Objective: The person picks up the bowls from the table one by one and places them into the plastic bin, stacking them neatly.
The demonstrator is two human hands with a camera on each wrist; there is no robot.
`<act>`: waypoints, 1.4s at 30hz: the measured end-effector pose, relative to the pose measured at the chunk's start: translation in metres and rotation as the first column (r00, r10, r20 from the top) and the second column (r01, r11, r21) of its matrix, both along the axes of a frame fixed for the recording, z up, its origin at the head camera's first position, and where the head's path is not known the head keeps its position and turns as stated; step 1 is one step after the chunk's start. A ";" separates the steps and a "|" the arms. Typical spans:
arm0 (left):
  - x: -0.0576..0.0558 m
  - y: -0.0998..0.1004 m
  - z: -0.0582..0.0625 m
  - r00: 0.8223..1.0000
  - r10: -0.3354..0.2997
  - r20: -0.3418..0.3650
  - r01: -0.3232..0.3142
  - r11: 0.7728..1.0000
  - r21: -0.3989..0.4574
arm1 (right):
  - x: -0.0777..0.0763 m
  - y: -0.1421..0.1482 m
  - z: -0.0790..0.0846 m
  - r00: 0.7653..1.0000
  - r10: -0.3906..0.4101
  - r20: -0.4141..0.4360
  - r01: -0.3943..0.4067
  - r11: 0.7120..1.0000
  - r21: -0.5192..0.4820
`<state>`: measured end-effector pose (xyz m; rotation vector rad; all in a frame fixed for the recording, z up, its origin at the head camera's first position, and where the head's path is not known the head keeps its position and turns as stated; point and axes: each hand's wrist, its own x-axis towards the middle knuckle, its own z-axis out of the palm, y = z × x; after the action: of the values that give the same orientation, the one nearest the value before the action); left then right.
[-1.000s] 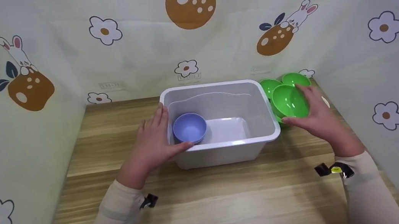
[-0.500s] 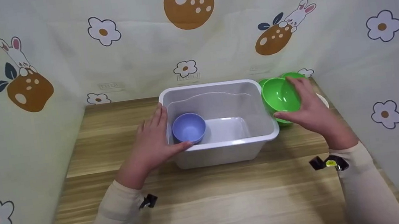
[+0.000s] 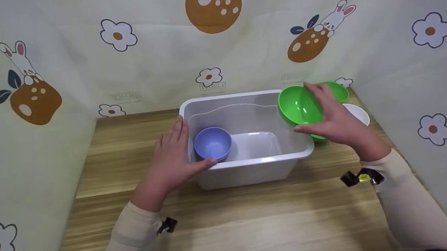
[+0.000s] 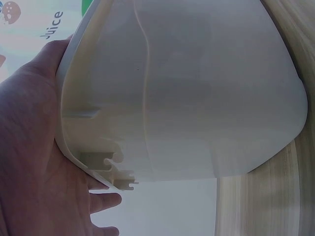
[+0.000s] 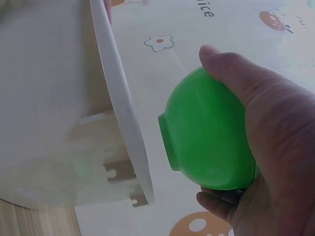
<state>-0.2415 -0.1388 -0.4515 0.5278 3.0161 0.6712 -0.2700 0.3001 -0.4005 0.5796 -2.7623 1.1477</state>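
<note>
A white plastic bin (image 3: pixel 247 175) stands on the table with a blue bowl (image 3: pixel 213 143) inside, at its left end. My left hand (image 3: pixel 167 158) rests on the bin's front left corner, the thumb along the front rim and the straight fingers at the left side. My right hand (image 3: pixel 337 123) holds a green bowl (image 3: pixel 298 106) by its rim, thumb on the near side and fingers on the far side. That bowl is tilted over the bin's right rim; in the right wrist view its green base (image 5: pixel 168 142) faces the bin, apart from it.
Right of the bin, another green bowl (image 3: pixel 338 91) lies at the back, and part of a green piece (image 3: pixel 319 137) shows below my right hand. A round white dish (image 3: pixel 358 114) is partly hidden behind that hand. A patterned cloth (image 3: pixel 146 66) surrounds the wooden table (image 3: pixel 237 227).
My right hand has moved left with the green bowl, from the bowls on the right to over the bin's right rim. More of the white dish shows. The left hand stays put.
</note>
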 end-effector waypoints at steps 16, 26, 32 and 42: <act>0.002 -0.001 0.002 1.000 0.008 0.018 -0.008 1.000 0.022 | -0.012 -0.031 0.009 0.992 0.120 0.032 -0.122 0.989 0.079; 0.002 -0.001 0.002 1.000 0.006 0.020 -0.006 1.000 0.015 | -0.018 -0.056 0.025 0.978 0.202 0.044 -0.206 0.968 0.143; 0.002 0.000 0.002 1.000 0.004 0.018 -0.004 1.000 0.020 | -0.023 -0.067 0.030 0.963 0.267 0.041 -0.270 0.953 0.138; 0.000 -0.001 -0.001 1.000 0.004 -0.001 -0.004 1.000 0.003 | -0.036 -0.083 0.031 0.933 0.359 0.026 -0.358 0.916 0.180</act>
<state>-0.2417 -0.1398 -0.4528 0.5228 3.0179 0.6756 -0.3055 0.2168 -0.3697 1.1500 -2.8498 0.9442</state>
